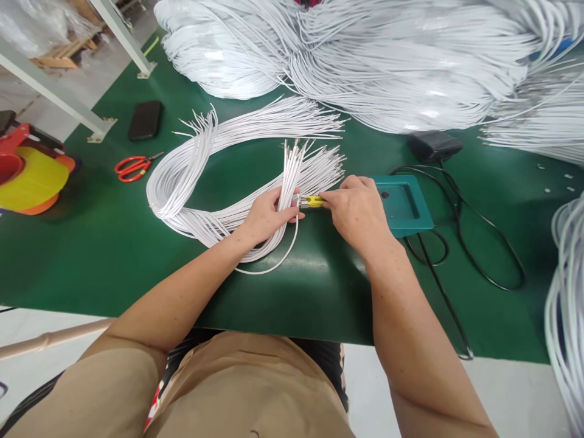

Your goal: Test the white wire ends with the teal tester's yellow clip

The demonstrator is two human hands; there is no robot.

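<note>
Head view: a green table (91,243) is seen from above, with both forearms stretched out over its near middle. The left hand (267,216) is closed around a looped bundle of thin white wires (182,164), gripped where one set of cut ends stands up between the hands. A single white wire (274,264) is curved in a loop on the table just near of that hand. The right hand (356,210) is pinched shut on a small yellow plastic piece (316,201), which is held end-on against the left hand's fingertips. Whether the piece is joined to a wire cannot be told.

Just right of the right hand a shallow teal plastic tray (404,207) is set, with a black cable (479,237) coiled around it. Far across the table large heaps of white wire (387,67) are piled. At the far left, red-handled scissors (133,166) and a black phone (146,120) are laid well apart from the hands.
</note>
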